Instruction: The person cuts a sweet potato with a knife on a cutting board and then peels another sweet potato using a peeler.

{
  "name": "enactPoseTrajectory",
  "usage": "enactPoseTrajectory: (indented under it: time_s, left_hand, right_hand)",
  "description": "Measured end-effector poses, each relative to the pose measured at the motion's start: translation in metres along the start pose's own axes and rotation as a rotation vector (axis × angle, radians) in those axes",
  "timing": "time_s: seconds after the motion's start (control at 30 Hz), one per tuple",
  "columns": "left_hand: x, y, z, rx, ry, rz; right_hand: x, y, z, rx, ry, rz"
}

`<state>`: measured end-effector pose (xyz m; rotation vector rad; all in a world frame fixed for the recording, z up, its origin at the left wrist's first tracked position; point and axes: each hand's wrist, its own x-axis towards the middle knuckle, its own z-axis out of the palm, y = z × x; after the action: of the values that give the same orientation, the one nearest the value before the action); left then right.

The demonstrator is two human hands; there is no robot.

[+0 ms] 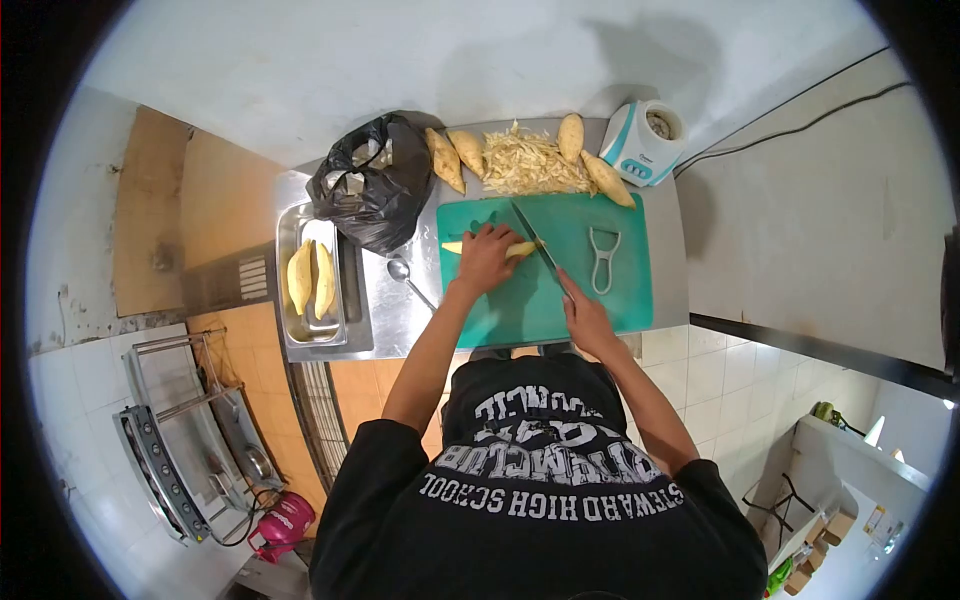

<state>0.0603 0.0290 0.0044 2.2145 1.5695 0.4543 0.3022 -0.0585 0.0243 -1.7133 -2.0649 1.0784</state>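
On the green cutting board point(620, 290) my left hand point(485, 258) presses down on a peeled yellow root point(521, 249). My right hand point(588, 322) grips the handle of a knife point(534, 238) whose blade lies across the root beside my left fingers. A white peeler point(603, 258) lies on the board to the right of the knife.
Behind the board lie a pile of peelings point(530, 162), several unpeeled roots point(445, 158), a black plastic bag point(375, 185) and a white-and-teal appliance point(645, 142). A metal tray point(292, 335) at left holds peeled roots point(311, 278). A spoon point(405, 277) rests on the steel counter point(395, 320).
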Motion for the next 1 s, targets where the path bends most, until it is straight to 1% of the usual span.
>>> enactPoseTrajectory:
  time_s: [0.13,0.2,0.27,0.33,0.37,0.4,0.47,0.5,0.57,0.6,0.67,0.7,0.77,0.8,0.83,0.9,0.97,1.0]
  left_hand:
    - [-0.004,-0.001,0.003,0.021,0.024,-0.005]
    - [-0.006,-0.003,0.007,0.033,0.072,-0.007]
    - [-0.011,-0.003,0.012,0.039,0.112,0.033]
    - [-0.012,-0.010,0.016,0.005,0.101,-0.031]
    - [-0.018,-0.011,0.013,-0.012,0.196,0.002]
    - [-0.020,-0.016,0.012,-0.006,0.216,0.015]
    - [-0.025,-0.028,0.015,-0.456,0.285,-0.236]
    - [-0.030,-0.038,0.017,-0.458,0.297,-0.236]
    - [-0.039,-0.056,0.022,-1.245,0.165,-0.677]
    - [-0.043,-0.048,0.012,-1.251,0.169,-0.681]
    - [-0.055,-0.032,-0.012,-1.661,0.136,-0.762]
    - [-0.061,-0.030,-0.015,-1.692,0.123,-0.747]
    - [-0.071,-0.027,-0.016,-1.661,0.099,-0.766]
    - [-0.075,-0.027,-0.015,-1.628,0.072,-0.776]
    - [-0.080,-0.027,-0.013,-1.657,0.053,-0.824]
    - [-0.087,-0.022,-0.017,-1.687,0.050,-0.840]
    - [-0.103,-0.013,-0.013,-1.716,0.043,-0.869]
    - [-0.103,-0.012,-0.013,-1.716,0.041,-0.880]
  right_hand:
    - [0.035,-0.005,0.027,0.001,0.065,-0.028]
    - [0.059,-0.015,0.023,-0.028,0.124,-0.064]
    - [0.068,-0.021,0.017,-0.176,0.066,-0.078]
    - [0.074,-0.016,0.021,-0.149,0.146,-0.101]
    - [0.077,-0.014,0.021,-0.121,0.202,-0.121]
    - [0.074,-0.023,0.011,-0.128,0.220,-0.134]
    - [0.058,-0.035,-0.006,-0.023,0.116,0.012]
    - [0.055,-0.031,-0.004,-0.031,0.118,0.002]
    - [0.051,-0.022,0.004,-0.087,0.263,0.081]
    - [0.050,-0.018,0.008,-0.093,0.257,0.079]
    - [0.051,-0.012,0.018,-0.103,0.284,0.106]
    - [0.051,-0.010,0.024,-0.105,0.276,0.109]
    - [0.052,-0.010,0.035,-0.183,0.393,0.102]
    - [0.052,-0.011,0.039,-0.182,0.386,0.109]
    - [0.054,-0.011,0.041,-0.211,0.416,0.118]
    - [0.055,-0.009,0.045,-0.244,0.430,0.147]
    - [0.051,-0.008,0.049,-0.339,0.531,0.084]
    - [0.048,-0.013,0.049,-0.339,0.529,0.087]
